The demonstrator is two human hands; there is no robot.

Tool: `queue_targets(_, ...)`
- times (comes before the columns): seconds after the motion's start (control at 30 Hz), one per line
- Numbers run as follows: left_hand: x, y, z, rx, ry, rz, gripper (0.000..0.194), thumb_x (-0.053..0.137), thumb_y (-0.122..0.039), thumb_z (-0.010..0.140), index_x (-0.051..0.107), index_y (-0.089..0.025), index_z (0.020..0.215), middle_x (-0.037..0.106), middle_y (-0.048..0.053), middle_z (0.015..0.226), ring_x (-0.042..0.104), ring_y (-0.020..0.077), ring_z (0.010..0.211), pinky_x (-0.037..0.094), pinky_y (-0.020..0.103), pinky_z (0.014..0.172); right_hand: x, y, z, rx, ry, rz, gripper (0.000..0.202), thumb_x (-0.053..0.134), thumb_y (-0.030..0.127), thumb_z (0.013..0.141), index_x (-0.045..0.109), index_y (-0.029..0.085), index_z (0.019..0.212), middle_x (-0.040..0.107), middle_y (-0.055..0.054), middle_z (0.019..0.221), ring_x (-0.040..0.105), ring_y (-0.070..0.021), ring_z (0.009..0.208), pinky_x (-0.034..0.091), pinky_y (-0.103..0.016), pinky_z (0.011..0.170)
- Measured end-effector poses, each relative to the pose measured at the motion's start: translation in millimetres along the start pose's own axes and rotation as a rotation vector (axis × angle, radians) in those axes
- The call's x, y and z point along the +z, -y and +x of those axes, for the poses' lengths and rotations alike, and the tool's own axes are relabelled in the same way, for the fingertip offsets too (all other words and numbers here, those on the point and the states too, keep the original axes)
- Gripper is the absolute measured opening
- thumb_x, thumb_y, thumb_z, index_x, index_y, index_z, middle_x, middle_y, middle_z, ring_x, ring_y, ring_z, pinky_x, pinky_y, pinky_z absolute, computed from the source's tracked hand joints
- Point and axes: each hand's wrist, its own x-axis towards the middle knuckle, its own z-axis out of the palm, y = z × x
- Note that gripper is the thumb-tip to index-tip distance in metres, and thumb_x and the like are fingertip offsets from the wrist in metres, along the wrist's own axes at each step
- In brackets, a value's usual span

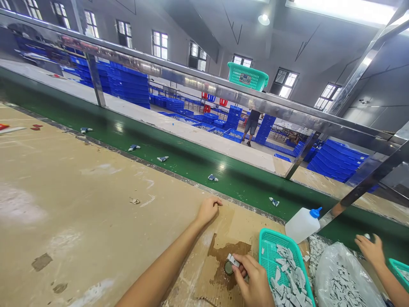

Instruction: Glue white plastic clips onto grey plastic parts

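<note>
My left hand rests near the table's edge by the green belt, fingers curled in; whether anything is in them is hidden. My right hand pinches a small light-grey plastic piece between thumb and fingers. That piece is just above a small round dark-green dish, which sits on a wet brown stain on a sheet of cardboard. Right of my right hand is a green basket holding several grey-white pieces.
Small blue-and-white assembled parts lie spaced along the green belt. A white bottle with a blue cap stands behind the basket. A plastic bag of pieces is at right, near another person's hand. A metal frame crosses beyond.
</note>
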Motion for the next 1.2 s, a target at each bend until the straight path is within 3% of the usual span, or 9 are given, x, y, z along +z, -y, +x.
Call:
queue_targets(0.43, 0.0, -1.5, 0.2, 0.012, -0.001, 0.01, 0.035, 0.041, 0.0, 0.074, 0.072, -0.017, 0.076, 0.073, 0.005, 0.096, 0.066, 0.02, 0.1, 0.05, 0.032, 0.095, -12.1, 12.3, 10.3, -0.097, 0.001, -0.036, 0.031, 0.043, 0.035, 0.1, 0.069, 0.019, 0.102, 0.064, -0.003, 0.071, 0.062, -0.0128, 0.056, 0.051, -0.017, 0.052)
queue_targets(0.97, -0.2, -0.8, 1.2, 0.015, 0.005, 0.041, 0.036, 0.041, -0.002, 0.073, 0.073, -0.018, 0.075, 0.073, 0.005, 0.099, 0.066, 0.0214, 0.102, 0.05, 0.034, 0.097, -12.1, 15.3, 5.0, 0.064, 0.079, -0.02, 0.023, 0.049, 0.025, 0.095, 0.069, 0.022, 0.107, 0.067, -0.003, 0.079, 0.064, -0.0158, 0.065, 0.052, -0.023, 0.06)
queue_targets(1.2, 0.2, -1.1, 1.5, 0.018, 0.002, 0.039, 0.035, 0.042, -0.002, 0.07, 0.073, -0.019, 0.075, 0.074, 0.003, 0.097, 0.067, 0.0207, 0.102, 0.05, 0.033, 0.097, -12.6, 15.3, 5.4, 0.062, 0.08, -0.02, 0.022, 0.05, 0.025, 0.095, 0.069, 0.021, 0.106, 0.066, -0.003, 0.078, 0.064, -0.0153, 0.063, 0.052, -0.022, 0.06)
